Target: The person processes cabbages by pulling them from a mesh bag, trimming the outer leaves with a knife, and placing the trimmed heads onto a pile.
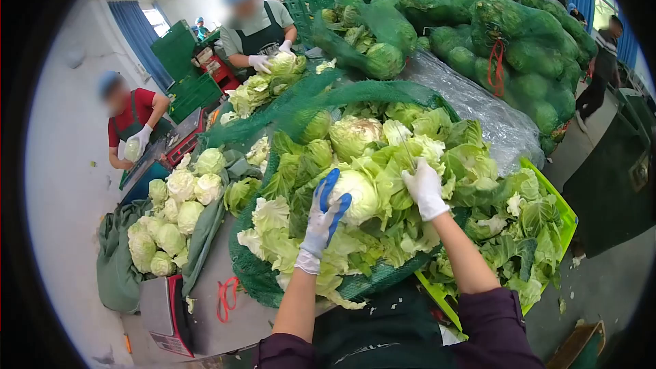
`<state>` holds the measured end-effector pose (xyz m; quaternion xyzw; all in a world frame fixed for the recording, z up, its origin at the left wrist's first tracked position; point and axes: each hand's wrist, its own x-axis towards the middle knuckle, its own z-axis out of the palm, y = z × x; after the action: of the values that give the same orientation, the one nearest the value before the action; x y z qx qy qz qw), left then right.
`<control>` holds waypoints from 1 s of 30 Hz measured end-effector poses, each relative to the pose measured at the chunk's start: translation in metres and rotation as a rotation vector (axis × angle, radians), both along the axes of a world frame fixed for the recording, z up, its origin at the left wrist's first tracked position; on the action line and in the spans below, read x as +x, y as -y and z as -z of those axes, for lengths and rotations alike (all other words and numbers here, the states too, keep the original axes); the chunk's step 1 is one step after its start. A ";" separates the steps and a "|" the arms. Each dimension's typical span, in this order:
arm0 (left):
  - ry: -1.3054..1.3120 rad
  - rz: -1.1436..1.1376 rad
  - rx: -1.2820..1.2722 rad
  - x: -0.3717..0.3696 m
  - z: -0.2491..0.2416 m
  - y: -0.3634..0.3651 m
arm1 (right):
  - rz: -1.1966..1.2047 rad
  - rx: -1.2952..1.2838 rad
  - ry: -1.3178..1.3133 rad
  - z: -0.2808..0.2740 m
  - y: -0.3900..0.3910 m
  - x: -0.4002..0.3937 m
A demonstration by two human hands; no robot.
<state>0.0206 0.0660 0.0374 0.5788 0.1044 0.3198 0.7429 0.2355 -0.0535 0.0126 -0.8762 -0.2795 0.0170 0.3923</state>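
My left hand (pixel 324 217), in a white glove with blue-coated fingers, rests against the left side of a pale cabbage head (pixel 357 197), its fingers spread. To the right of that head, my right hand (pixel 424 188) in a white glove is closed on a thin knife (pixel 408 153), whose blade points up and left. Loose green leaves lie around both hands inside an open green net (pixel 249 270). Another cabbage head (pixel 355 135) with a browned top sits just behind.
A lime-green crate (pixel 568 224) of leaves stands at my right. Trimmed cabbages (pixel 171 237) and a scale (pixel 164 314) are at left. Filled net sacks (pixel 526 48) are piled behind. Two co-workers (pixel 263 31) (pixel 133 113) handle cabbages; another person (pixel 601 65) is at far right.
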 end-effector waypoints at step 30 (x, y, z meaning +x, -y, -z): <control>-0.378 -0.399 0.781 -0.004 0.017 0.030 | -0.083 -0.077 -0.007 0.008 -0.027 -0.025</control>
<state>0.0166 0.0360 0.0205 0.8313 0.2188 0.3605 0.3620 0.2104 -0.0263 0.0046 -0.8782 -0.3133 0.0471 0.3582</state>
